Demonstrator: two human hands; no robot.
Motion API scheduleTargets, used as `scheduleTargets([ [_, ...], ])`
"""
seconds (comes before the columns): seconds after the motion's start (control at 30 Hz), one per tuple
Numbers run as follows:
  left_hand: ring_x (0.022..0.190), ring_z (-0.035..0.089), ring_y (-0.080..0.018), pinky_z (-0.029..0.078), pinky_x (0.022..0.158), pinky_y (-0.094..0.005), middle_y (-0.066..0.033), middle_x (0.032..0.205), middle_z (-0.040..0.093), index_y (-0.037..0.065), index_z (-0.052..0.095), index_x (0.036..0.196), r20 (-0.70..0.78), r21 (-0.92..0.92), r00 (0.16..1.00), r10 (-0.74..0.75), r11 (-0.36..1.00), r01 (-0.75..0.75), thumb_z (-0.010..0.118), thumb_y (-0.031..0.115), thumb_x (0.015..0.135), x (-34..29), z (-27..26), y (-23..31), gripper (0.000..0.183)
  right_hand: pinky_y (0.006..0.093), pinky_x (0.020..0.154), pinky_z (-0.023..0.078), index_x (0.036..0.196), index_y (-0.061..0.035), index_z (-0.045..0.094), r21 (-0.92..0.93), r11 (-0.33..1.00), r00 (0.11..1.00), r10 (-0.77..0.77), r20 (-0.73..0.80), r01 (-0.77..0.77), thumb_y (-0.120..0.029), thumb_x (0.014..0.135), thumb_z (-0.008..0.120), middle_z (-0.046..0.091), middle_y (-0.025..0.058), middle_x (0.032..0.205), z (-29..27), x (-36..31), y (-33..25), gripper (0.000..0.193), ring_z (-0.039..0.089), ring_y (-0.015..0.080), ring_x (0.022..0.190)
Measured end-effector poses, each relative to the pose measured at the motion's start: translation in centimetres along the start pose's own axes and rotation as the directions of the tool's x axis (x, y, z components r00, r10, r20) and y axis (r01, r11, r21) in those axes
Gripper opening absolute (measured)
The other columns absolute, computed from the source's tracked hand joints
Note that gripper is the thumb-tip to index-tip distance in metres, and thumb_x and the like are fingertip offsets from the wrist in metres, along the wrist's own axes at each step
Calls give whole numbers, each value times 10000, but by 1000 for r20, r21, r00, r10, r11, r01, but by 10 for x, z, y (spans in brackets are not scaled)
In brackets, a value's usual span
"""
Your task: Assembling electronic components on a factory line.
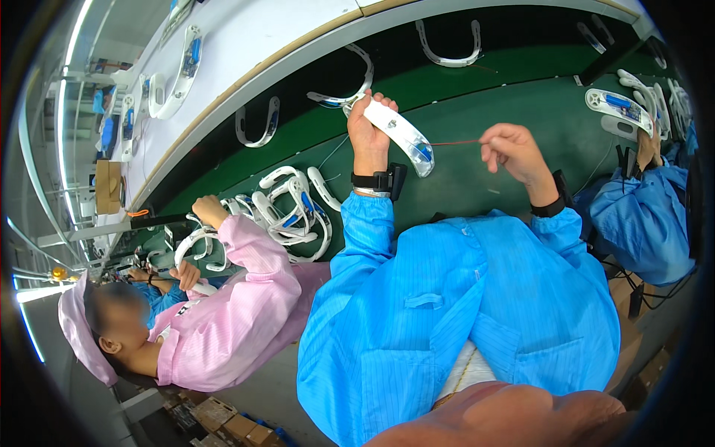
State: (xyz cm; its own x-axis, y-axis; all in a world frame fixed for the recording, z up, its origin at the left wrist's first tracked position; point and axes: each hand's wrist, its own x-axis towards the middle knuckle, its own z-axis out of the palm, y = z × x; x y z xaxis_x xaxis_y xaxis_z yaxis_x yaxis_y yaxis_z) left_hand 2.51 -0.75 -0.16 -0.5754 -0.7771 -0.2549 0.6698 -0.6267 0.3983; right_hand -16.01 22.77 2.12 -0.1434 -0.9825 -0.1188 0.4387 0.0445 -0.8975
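Observation:
Above the green work surface, my left hand (370, 130) is closed around a white curved housing (398, 130), which tilts down to the right. A blue part (423, 153) shows at the housing's lower end. From near that end a thin red wire (456, 142) runs taut to my right hand (512, 153), whose thumb and forefinger pinch it. Just beyond my left hand another white U-shaped housing (365, 71) lies close; whether the two touch, I cannot tell.
White U-shaped housings (294, 205) are heaped at left, beside a co-worker in pink (246, 290). At right, a blue-sleeved person (640, 216) is near more white housings (618, 104). Across the far side runs a raised white shelf (261, 37). Single housings (450, 59) lie beneath it.

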Motion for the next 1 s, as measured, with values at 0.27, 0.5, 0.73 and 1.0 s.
scheduleTargets([
  [0.27, 722, 524, -224, 471, 697, -373, -93, 784, 517, 18, 501, 983, 24, -3, 996, -89, 996, 89, 542, 86, 823, -4, 7, -14, 179, 243, 589, 444, 1089, 62, 610, 326, 830, 877, -481, 9, 452, -64, 936, 495, 648, 132, 933, -9, -4, -49, 229, 560, 123, 679],
  [0.5, 734, 530, -224, 483, 706, -373, -92, 794, 523, -8, 495, 975, -8, -2, 991, -134, 991, 134, 533, 85, 826, -16, 17, -30, 181, 277, 522, 406, 783, -13, 666, -749, 611, 909, -417, -30, 256, -80, 789, 634, 574, 71, 697, 58, 18, -39, 75, 540, 159, 593],
  [0.73, 736, 528, -226, 487, 720, -369, -86, 794, 519, -4, 481, 957, 7, -133, 976, -217, 967, 216, 550, 77, 812, -19, 15, -38, 180, 370, 475, 434, 696, -40, 650, -889, 377, 826, -564, 3, 260, -82, 734, 630, 555, 95, 619, 80, 36, -6, 60, 550, 274, 514],
  [1.0, 734, 518, -228, 487, 724, -371, -80, 787, 504, 5, 465, 956, -20, -112, 989, -148, 983, 145, 547, 77, 809, -22, 18, -39, 182, 390, 451, 442, 614, -50, 584, -972, 125, 779, -622, 81, 201, -104, 733, 642, 508, 81, 597, 83, 34, -3, 144, 554, 270, 501],
])
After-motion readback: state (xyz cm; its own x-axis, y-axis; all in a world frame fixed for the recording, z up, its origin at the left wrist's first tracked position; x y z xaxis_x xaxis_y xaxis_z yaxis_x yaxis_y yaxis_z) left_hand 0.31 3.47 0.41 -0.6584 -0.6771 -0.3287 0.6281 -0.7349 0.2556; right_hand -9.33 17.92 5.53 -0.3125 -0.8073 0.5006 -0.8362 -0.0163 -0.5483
